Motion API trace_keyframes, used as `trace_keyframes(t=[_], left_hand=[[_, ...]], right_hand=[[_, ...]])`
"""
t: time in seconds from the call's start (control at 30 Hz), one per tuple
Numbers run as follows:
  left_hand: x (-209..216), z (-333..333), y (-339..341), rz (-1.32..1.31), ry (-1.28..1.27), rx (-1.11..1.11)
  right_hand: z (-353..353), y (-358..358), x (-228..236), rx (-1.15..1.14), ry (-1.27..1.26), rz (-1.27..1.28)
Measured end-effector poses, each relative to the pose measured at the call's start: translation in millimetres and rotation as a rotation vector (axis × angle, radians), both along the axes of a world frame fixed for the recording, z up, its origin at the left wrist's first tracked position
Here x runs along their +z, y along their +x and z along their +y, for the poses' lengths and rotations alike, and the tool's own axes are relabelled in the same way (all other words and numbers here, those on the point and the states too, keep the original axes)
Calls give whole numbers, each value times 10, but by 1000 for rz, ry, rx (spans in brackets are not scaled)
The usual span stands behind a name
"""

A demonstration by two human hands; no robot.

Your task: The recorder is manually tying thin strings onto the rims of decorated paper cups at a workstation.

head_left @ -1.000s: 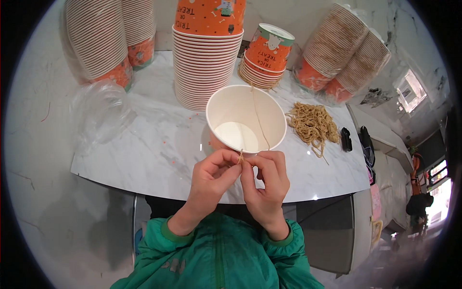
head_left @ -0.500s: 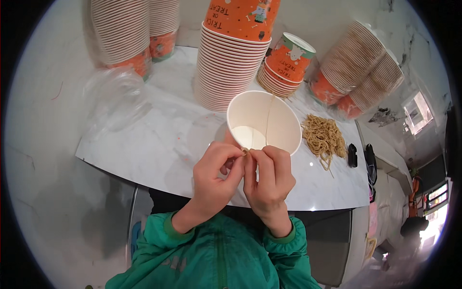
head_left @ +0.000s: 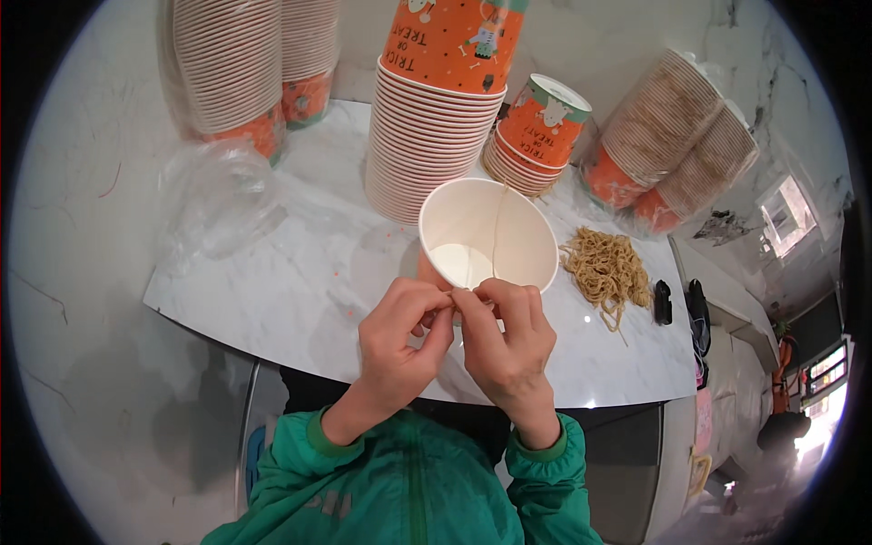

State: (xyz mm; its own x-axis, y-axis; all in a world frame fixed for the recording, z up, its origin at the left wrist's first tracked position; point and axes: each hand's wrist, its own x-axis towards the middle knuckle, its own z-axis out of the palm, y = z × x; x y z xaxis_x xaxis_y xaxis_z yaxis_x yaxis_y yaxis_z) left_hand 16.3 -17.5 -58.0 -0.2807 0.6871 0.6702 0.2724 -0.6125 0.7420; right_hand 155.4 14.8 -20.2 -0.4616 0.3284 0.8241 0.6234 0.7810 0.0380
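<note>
The left fisheye camera on the person's head looks steeply down, the green jacket (head_left: pixel 413 490) filling the lower edge, the left hand (head_left: pixel 400 343) and right hand (head_left: pixel 510 350) near the lens at mid-frame. It faces across the marble-patterned table (head_left: pixel 300 291) to the stacked paper buckets (head_left: pixel 436 136) beyond; the room (head_left: pixel 727 400) at right bends along the dark rim.

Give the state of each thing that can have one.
Left hand: fingers pinched
Right hand: fingers pinched
Paper bucket: open, mouth up
Twine strand: extending from bucket's far rim
Twine pile: loose, tangled
Tall bucket stack: nested, upside down
Short bucket stack: nested, upside down
Left wrapped bucket stacks: nested
Right wrapped bucket stacks: nested
Plastic film: crumpled
</note>
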Motion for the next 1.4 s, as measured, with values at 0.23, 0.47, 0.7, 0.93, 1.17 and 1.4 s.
trace_keyframes(t=[0.23, 0.47, 0.7, 0.93, 1.17, 1.4], left_hand=[[10, 4, 0, 17, 13, 41], [-2, 45, 34, 77, 91, 146], [-16, 79, 27, 115, 114, 227], [52, -9, -55, 108, 115, 94], [44, 104, -2, 208, 160, 95], [18, 111, -21, 175, 107, -14]], right_hand=[[-2, -8, 7, 16, -59, 32], [-47, -54, 18, 0, -154, 110], [-28, 4, 59, 126, -348, 207], [-66, 28, 120, 158, -524, 278], [-66, 61, 163, 188, -627, 339], [-41, 109, 147, 169, -589, 297]])
